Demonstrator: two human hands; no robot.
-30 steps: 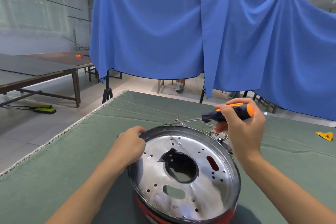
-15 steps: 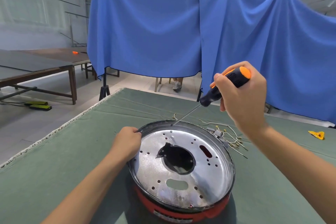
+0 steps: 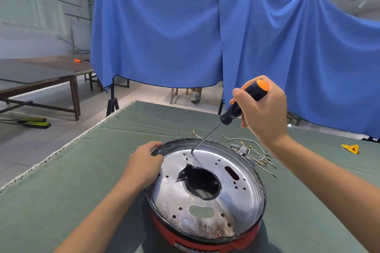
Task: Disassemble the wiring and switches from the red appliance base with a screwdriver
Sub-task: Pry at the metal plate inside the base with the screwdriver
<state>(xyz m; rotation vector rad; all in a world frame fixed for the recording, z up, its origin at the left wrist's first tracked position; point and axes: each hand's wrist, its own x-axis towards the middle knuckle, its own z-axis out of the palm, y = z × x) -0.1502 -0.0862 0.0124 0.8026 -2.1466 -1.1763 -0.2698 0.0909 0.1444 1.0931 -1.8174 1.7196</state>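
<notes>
A person works a screwdriver into the round red appliance base (image 3: 197, 238) with its perforated silver metal plate (image 3: 205, 197), standing at the near edge of the green cloth-covered worktop (image 3: 61, 191).

The right hand (image 3: 265, 113) grasps the black-and-orange-handled screwdriver (image 3: 244, 101), its tip apparently on a screw at the plate's far side. The left hand (image 3: 144, 166) grips the rim. Loose pale wires and small grey switches (image 3: 248, 152) lie just beyond the base, toward the worktop's right edge.

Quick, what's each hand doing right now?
Left hand: grips the rim of the red appliance base.
Right hand: holds the screwdriver, tip down on the metal plate.
</notes>
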